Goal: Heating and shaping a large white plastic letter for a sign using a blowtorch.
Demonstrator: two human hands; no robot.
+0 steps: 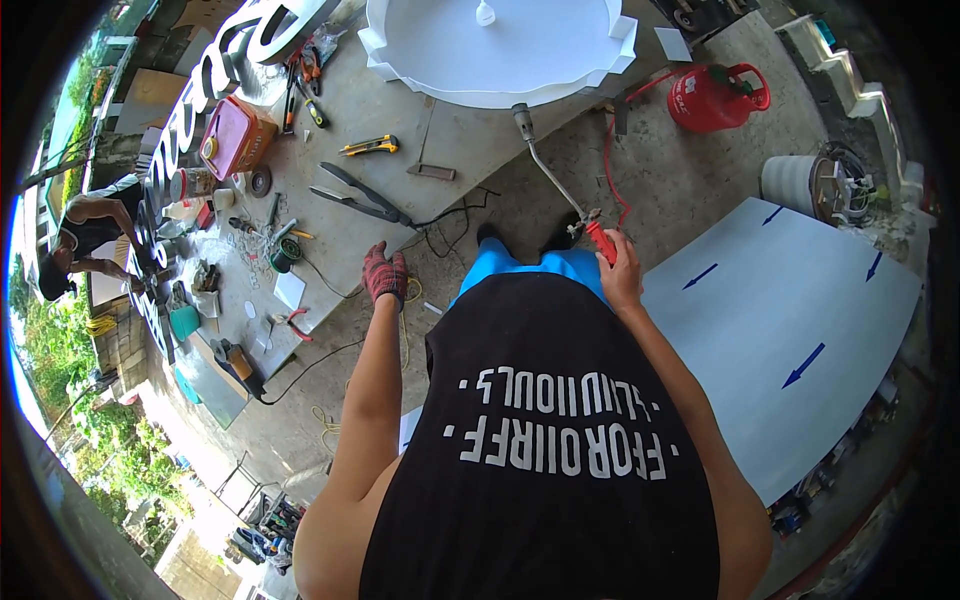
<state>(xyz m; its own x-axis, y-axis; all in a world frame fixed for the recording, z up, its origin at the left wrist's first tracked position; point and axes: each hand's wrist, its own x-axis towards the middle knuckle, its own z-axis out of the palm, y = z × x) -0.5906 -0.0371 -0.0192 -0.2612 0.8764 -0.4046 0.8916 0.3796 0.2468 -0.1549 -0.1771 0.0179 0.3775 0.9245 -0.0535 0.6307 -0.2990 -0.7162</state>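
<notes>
My right hand (622,270) is wrapped round the red handle of a gas torch (545,165). Its bent metal pipe reaches up and left, and the nozzle (522,122) lies just below the rim of a white round panel with a notched upright edge (500,97). No flame shows at the nozzle. My left hand (384,273), in a red and grey knitted glove, is open and holds nothing beside the table's edge. Closest to it on the table is a black flat iron (365,200) with its two arms apart. Beyond that lies a yellow utility knife (370,146).
A red gas cylinder (705,98) with a red hose (610,165) stands on the floor at right. Nearby lies a large pale sheet with blue arrows (740,310). Pliers (298,322), an orange tub (240,140) and a hammer-like tool (432,172) rest on the table (330,240). Another person (95,230) works at far left.
</notes>
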